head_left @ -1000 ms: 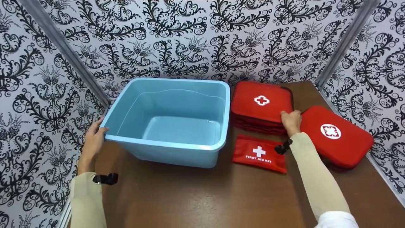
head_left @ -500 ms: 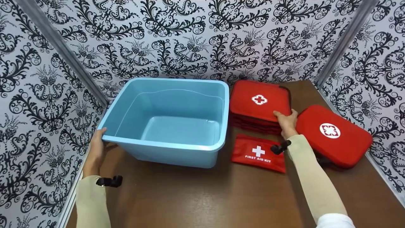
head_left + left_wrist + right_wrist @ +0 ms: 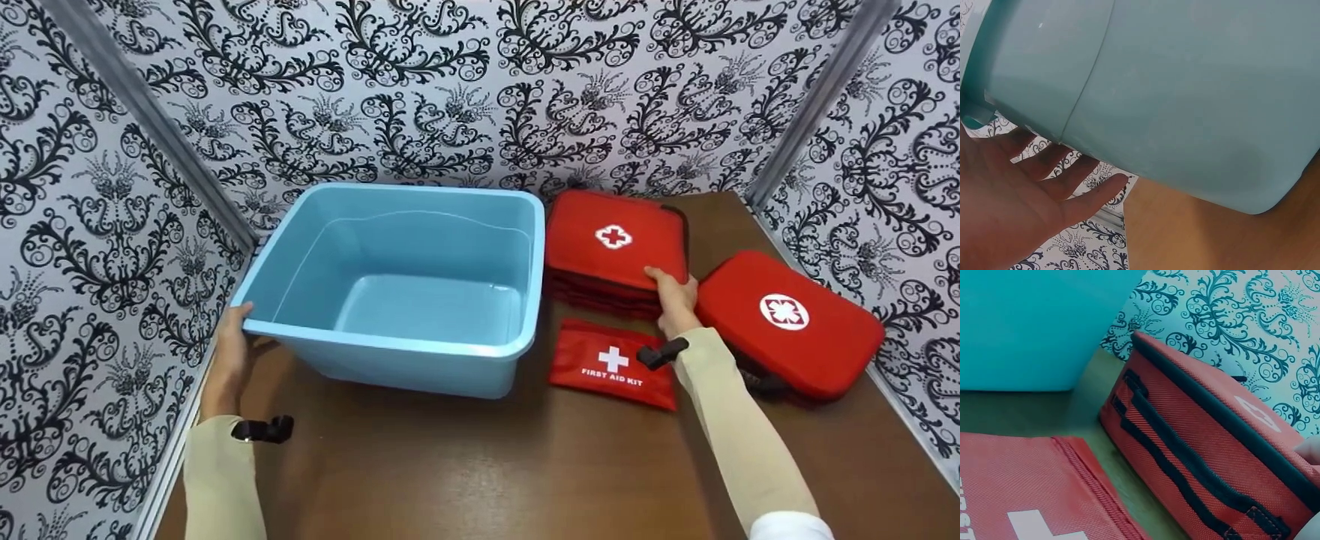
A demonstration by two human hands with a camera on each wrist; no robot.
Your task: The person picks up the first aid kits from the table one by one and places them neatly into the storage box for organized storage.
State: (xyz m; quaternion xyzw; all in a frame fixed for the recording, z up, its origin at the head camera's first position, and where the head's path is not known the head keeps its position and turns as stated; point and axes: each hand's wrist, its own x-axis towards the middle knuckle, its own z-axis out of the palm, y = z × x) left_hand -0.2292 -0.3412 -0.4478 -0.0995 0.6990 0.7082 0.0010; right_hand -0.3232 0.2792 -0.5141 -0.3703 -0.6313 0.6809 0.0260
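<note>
A blue plastic tub (image 3: pixel 427 307) stands on the table, nothing inside it. My left hand (image 3: pixel 227 352) holds its front left corner, thumb over the rim and fingers along the outer wall; the left wrist view shows these fingers (image 3: pixel 1089 197) beside the wall. Right of the tub is a square red first-aid bag (image 3: pixel 577 247) with a white-outlined cross. My right hand (image 3: pixel 675 300) grips its front right corner, thumb on top and fingers down the side. The right wrist view shows the bag's black strap handle (image 3: pixel 1179 467) and only a bit of that hand.
A flat red first-aid pouch (image 3: pixel 592 375) lies in front of the bag. At the right, close to the right forearm, lies a larger red first-aid case (image 3: pixel 825 330) with a round white emblem. Patterned walls (image 3: pixel 420 97) enclose the brown table (image 3: pixel 450 480).
My right hand has slid a little left along the bag's corner, and the bag has shifted slightly left. My left thumb has moved slightly on the tub's corner; the tub is almost unmoved.
</note>
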